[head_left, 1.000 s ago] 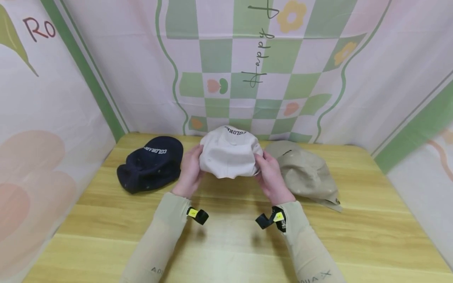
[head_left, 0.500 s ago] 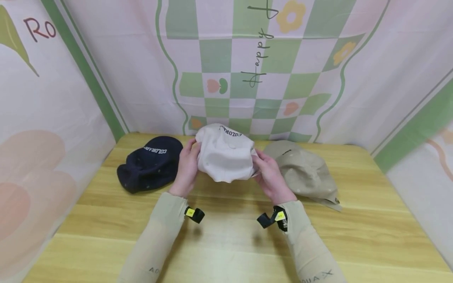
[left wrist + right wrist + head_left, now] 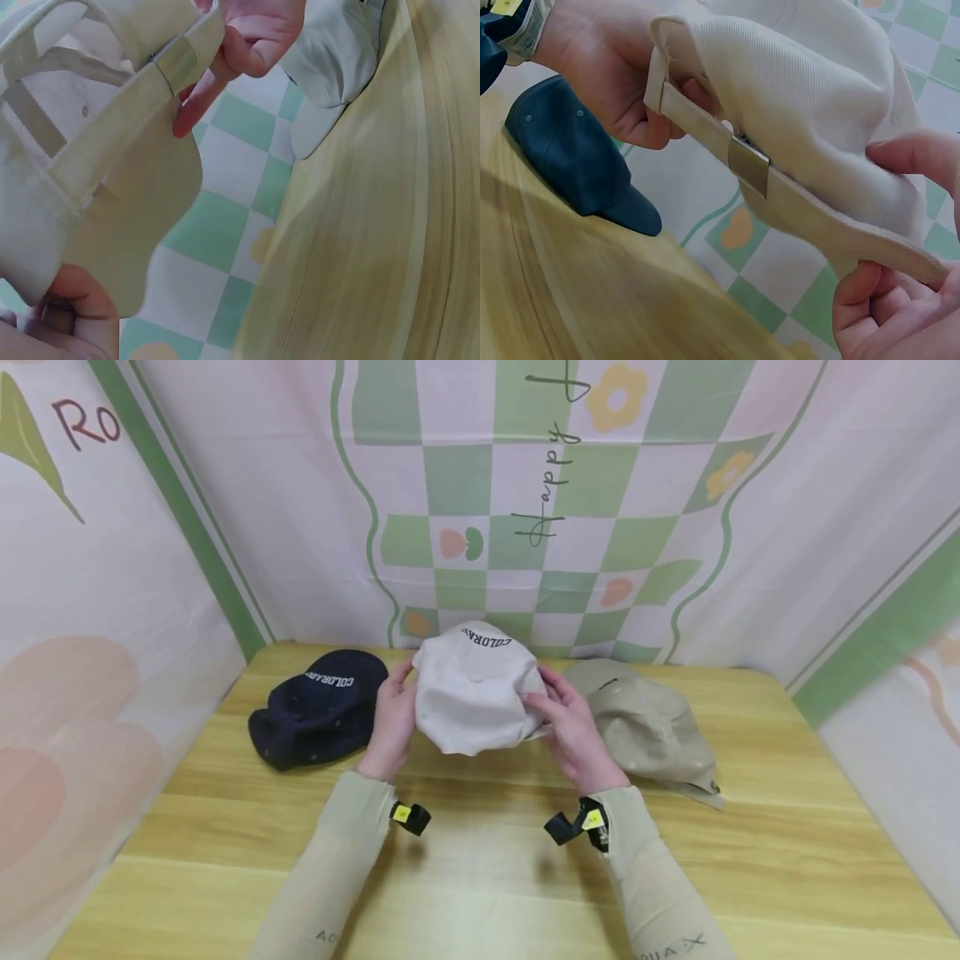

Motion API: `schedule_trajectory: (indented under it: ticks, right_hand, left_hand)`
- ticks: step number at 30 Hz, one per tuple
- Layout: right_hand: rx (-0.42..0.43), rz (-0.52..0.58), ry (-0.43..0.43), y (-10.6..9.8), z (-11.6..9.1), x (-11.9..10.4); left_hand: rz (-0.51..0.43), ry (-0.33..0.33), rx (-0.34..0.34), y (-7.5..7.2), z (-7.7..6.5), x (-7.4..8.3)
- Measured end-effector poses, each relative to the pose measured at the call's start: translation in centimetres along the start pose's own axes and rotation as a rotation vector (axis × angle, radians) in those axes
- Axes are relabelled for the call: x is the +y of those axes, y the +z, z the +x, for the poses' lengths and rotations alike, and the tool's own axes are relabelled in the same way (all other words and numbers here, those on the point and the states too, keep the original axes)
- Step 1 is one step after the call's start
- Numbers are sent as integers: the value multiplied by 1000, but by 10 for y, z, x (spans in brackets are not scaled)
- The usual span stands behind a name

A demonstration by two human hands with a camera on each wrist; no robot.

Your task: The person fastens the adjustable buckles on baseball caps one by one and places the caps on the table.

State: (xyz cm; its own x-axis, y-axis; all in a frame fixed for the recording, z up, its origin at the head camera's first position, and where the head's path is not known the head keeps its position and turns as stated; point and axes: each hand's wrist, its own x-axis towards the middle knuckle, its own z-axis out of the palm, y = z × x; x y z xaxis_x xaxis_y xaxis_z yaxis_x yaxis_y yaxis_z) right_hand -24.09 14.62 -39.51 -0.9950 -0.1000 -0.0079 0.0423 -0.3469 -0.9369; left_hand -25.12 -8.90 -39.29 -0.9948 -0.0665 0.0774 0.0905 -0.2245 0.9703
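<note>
Between both hands a white baseball cap (image 3: 476, 693) is held up over the table, its dark COLORADO lettering on the far side. My left hand (image 3: 392, 727) grips its left edge. On the other side my right hand (image 3: 577, 731) holds the cap, thumb against the crown and curled fingers at the back strap (image 3: 810, 196), as the right wrist view shows. A metal buckle (image 3: 748, 166) sits on that strap. In the left wrist view the open underside and brim (image 3: 142, 210) are visible. Some fingertips are hidden behind the fabric.
A navy cap (image 3: 322, 710) with white lettering lies on the wooden table (image 3: 480, 877) at the left. To the right rests a beige cap (image 3: 652, 727), near my right hand. A patterned cloth backdrop (image 3: 517, 485) rises behind the table's far edge.
The white cap has shifted slightly left and toward me, turning so more of its crown shows. My right fingers have changed position on it; the left hand moved slightly left with it.
</note>
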Motion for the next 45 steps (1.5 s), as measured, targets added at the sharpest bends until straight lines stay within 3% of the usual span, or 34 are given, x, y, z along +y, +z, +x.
schedule_trajectory:
  ticks: [13, 18, 26, 31, 40, 45]
  right_hand:
    - [-7, -56, -47, -1, 0, 6]
    - [-16, -83, -51, 1, 0, 11]
    - [-21, -180, -7, 3, 3, 21]
    - [-30, -231, 4, 4, 3, 26]
    - [-71, -232, -4, 4, 10, 38]
    - [-73, -229, 40, 5, 12, 45]
  left_hand:
    - [113, -86, -18, -17, 4, 2]
    - [127, -107, 14, -19, 4, -1]
    - [166, -125, 62, -24, 4, -6]
    - [168, -148, 56, -28, 5, -9]
    - [222, -223, 89, -37, 8, -11]
    - [265, -241, 92, -42, 8, -13]
